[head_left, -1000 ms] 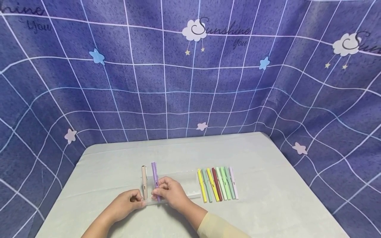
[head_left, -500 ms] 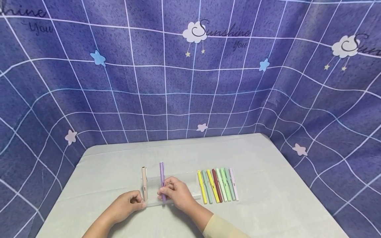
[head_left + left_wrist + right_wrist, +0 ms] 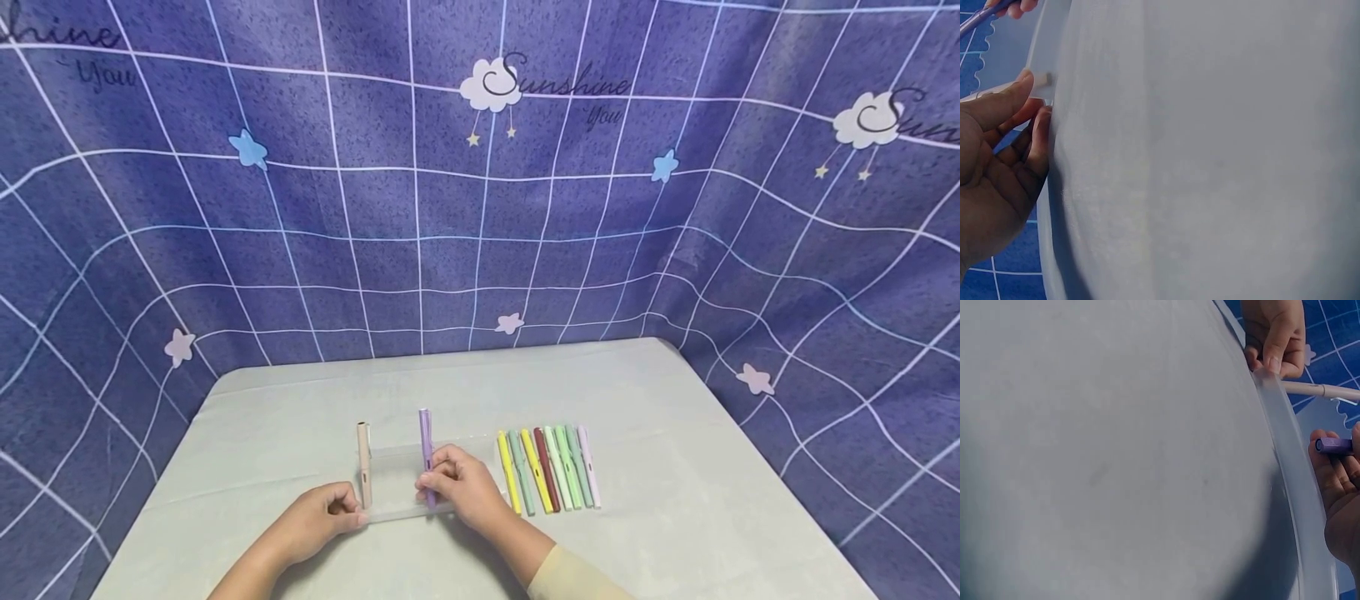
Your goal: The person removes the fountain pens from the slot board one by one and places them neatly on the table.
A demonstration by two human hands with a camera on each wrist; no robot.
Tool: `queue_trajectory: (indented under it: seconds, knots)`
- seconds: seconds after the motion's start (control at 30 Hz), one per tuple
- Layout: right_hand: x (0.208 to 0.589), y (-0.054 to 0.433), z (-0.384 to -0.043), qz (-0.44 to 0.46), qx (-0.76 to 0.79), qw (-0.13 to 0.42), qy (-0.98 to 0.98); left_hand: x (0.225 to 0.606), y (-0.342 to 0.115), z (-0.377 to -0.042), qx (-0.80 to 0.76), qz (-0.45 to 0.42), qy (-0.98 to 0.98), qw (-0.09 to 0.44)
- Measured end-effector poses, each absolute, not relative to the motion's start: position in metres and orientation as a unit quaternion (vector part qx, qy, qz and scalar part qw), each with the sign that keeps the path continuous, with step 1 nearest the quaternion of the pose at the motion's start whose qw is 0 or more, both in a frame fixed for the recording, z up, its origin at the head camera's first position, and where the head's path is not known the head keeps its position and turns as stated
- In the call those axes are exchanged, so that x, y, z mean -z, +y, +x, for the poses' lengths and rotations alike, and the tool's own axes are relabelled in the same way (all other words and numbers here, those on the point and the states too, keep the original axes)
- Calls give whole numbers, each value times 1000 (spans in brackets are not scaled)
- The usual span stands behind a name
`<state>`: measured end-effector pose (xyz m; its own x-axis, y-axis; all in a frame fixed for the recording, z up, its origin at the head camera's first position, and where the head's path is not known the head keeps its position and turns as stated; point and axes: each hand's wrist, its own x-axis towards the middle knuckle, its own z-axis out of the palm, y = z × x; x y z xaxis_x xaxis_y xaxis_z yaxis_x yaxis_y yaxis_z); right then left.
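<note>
A clear plastic pen stand (image 3: pixel 403 515) with a scalloped back edge lies in front of me. My left hand (image 3: pixel 318 523) pinches its front left corner between thumb and fingers, as the right wrist view also shows. Just beside that hand a beige pen (image 3: pixel 363 458) rests across the stand, cap end away from me. My right hand (image 3: pixel 471 492) holds a purple pen (image 3: pixel 425 433) over the stand's middle, thumb on one side and fingers on the other. In the right wrist view the purple pen's end (image 3: pixel 1329 446) sticks out past the fingers, apart from the stand's front strip (image 3: pixel 1300 487).
Right of the stand, several pens lie side by side on the pale tablecloth (image 3: pixel 675 500), from a yellow pen (image 3: pixel 509 472) through a dark red pen (image 3: pixel 547 469) to a lilac pen (image 3: pixel 588 467). A blue grid-patterned curtain (image 3: pixel 450 267) surrounds the table's back and sides.
My right hand has carried the purple pen rightward along the stand, away from the beige pen. The left hand has stayed at the corner.
</note>
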<state>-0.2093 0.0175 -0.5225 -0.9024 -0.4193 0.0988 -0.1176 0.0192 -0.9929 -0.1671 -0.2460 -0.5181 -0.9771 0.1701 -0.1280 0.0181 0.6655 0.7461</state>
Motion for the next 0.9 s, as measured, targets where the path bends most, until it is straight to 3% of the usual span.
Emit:
queue_trajectory:
  seconds: [0.9]
  knots:
    - [527,54,-216,-164,684,100,703,519,-247,-169,-411,60,905,95]
